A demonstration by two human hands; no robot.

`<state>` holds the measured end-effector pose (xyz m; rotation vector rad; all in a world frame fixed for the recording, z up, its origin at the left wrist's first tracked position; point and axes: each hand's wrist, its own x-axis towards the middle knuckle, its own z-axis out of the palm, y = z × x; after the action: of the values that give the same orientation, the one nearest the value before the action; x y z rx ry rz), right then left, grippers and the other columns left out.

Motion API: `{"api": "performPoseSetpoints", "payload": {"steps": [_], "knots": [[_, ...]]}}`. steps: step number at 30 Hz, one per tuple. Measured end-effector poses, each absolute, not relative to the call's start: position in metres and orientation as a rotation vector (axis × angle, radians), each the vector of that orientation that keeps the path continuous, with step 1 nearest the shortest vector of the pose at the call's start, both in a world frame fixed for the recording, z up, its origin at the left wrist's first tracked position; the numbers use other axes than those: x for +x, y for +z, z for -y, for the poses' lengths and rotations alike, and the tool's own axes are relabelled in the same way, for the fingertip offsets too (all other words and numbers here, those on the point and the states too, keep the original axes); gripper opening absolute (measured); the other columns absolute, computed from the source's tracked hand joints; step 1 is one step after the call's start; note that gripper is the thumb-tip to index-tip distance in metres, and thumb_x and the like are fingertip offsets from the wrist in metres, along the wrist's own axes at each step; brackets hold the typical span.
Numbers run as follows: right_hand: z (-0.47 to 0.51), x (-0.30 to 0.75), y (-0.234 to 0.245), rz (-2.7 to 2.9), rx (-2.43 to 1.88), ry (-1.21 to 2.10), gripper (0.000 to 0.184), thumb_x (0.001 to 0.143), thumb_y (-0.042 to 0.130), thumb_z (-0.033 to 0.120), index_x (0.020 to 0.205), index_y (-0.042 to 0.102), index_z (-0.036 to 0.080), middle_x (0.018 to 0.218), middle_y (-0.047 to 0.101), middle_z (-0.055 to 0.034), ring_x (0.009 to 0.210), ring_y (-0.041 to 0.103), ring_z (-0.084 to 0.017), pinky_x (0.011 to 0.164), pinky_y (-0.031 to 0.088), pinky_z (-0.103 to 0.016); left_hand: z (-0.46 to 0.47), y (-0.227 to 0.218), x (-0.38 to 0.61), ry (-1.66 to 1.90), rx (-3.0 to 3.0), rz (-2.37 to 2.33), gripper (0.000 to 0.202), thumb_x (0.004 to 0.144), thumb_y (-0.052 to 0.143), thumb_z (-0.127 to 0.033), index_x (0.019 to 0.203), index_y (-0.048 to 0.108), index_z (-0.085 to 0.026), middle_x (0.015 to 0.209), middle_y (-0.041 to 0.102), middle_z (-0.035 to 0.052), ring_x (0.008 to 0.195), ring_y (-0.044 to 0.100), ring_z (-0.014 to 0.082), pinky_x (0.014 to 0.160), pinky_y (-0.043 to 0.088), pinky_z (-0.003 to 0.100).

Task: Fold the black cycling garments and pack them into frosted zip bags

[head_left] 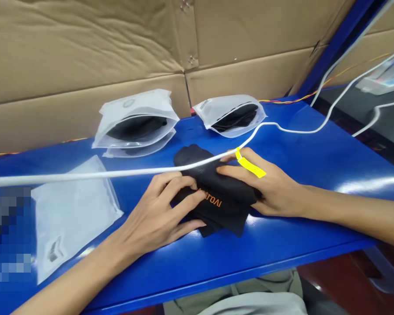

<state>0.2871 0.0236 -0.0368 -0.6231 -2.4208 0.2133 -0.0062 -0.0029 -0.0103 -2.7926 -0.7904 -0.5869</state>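
A black folded cloth item (228,183) with orange lettering lies on the blue table between my hands; its exact kind is unclear. Across its left part rest the spread, slightly bent fingers of my left hand (164,210), with the thumb at the lower edge. My right hand (269,188) grips the right side, fingers on top and thumb partly hidden by the fabric. A yellow strip (252,167) shows over the right fingers, beside a white cable (144,172) that crosses the view above the cloth.
Two open white plastic bags (134,103) (213,111) with black contents stand at the back. A flat white bag (75,214) lies left on the blue table (302,240). Brown padded panels (85,43) rise behind. At far right is a clear container (384,74).
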Motion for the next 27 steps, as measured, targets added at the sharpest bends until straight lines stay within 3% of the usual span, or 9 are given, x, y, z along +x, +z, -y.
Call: {"api": "performPoseSetpoints", "payload": {"steps": [3,7,10,12,14,18,21,24,27], "knots": [[-0.022,0.287,-0.038,2.501,-0.653,0.121,0.060,0.088,0.056,0.009,0.147,0.048,0.017,0.136,0.059,-0.0205,0.121,0.060,-0.035,0.093,0.061,-0.053,0.005,-0.011,-0.006,-0.765,-2.683,0.819,0.027,0.099,0.072,-0.042,0.116,0.069,-0.020,0.114,0.069,0.0121,0.110,0.064,0.0282,0.101,0.053,0.043],[-0.017,0.286,-0.038,2.521,-0.612,0.009,0.059,0.092,0.046,0.006,0.150,0.045,0.015,0.143,0.062,-0.0190,0.125,0.062,-0.033,0.099,0.060,-0.056,0.005,-0.008,-0.006,-0.737,-2.649,0.774,0.053,0.097,0.075,-0.040,0.142,0.059,-0.016,0.143,0.063,0.0198,0.146,0.047,0.0403,0.124,0.039,0.057],[-0.014,0.285,-0.036,2.478,-0.412,0.042,0.047,0.104,0.048,0.029,0.144,0.049,0.006,0.142,0.065,-0.0229,0.138,0.057,-0.033,0.101,0.062,-0.049,0.003,-0.007,-0.006,-0.587,-2.733,0.821,0.064,0.099,0.069,-0.033,0.155,0.047,-0.010,0.152,0.061,0.0208,0.160,0.031,0.0424,0.132,0.025,0.063],[-0.013,0.284,-0.035,2.497,-0.283,0.025,0.055,0.108,0.049,0.047,0.142,0.053,0.004,0.142,0.066,-0.0249,0.146,0.053,-0.034,0.105,0.060,-0.048,0.001,-0.009,-0.006,-0.539,-2.765,0.844,0.061,0.101,0.066,-0.032,0.155,0.047,-0.009,0.149,0.064,0.0201,0.157,0.040,0.0396,0.132,0.025,0.061],[-0.014,0.282,-0.033,2.526,-0.216,-0.027,0.055,0.109,0.050,0.051,0.137,0.058,0.005,0.140,0.067,-0.0258,0.147,0.053,-0.035,0.109,0.058,-0.050,0.000,-0.010,-0.006,-0.525,-2.781,0.848,0.057,0.102,0.064,-0.034,0.153,0.050,-0.011,0.148,0.066,0.0191,0.152,0.048,0.0369,0.131,0.028,0.057],[-0.018,0.282,-0.033,2.528,-0.256,-0.173,0.023,0.108,0.053,0.022,0.121,0.066,0.009,0.136,0.072,-0.0225,0.141,0.060,-0.033,0.106,0.061,-0.046,-0.003,-0.009,-0.009,-0.430,-2.868,0.842,0.069,0.097,0.065,-0.039,0.158,0.046,-0.015,0.159,0.056,0.0190,0.156,0.042,0.0394,0.131,0.025,0.061],[-0.021,0.284,-0.034,2.484,-0.267,-0.278,0.015,0.102,0.057,0.007,0.110,0.069,0.010,0.130,0.075,-0.0178,0.133,0.066,-0.031,0.101,0.063,-0.043,-0.006,-0.007,-0.013,-0.353,-2.933,0.786,0.078,0.093,0.065,-0.043,0.163,0.041,-0.018,0.168,0.045,0.0185,0.159,0.036,0.0428,0.129,0.023,0.066],[-0.023,0.287,-0.036,2.444,-0.299,-0.334,0.018,0.099,0.058,0.004,0.110,0.070,0.012,0.130,0.076,-0.0143,0.125,0.069,-0.029,0.100,0.063,-0.043,-0.007,-0.005,-0.015,-0.342,-2.825,0.794,0.065,0.097,0.062,-0.031,0.159,0.046,-0.019,0.161,0.056,0.0164,0.145,0.054,0.0383,0.115,0.044,0.053],[-0.023,0.288,-0.037,2.462,-0.337,-0.302,0.034,0.099,0.056,0.007,0.130,0.066,0.018,0.138,0.072,-0.0138,0.124,0.068,-0.029,0.100,0.061,-0.048,-0.004,-0.004,-0.013,-0.402,-2.668,0.808,0.051,0.100,0.061,-0.023,0.150,0.055,-0.015,0.143,0.071,0.0136,0.121,0.070,0.0314,0.093,0.051,0.042]]}}
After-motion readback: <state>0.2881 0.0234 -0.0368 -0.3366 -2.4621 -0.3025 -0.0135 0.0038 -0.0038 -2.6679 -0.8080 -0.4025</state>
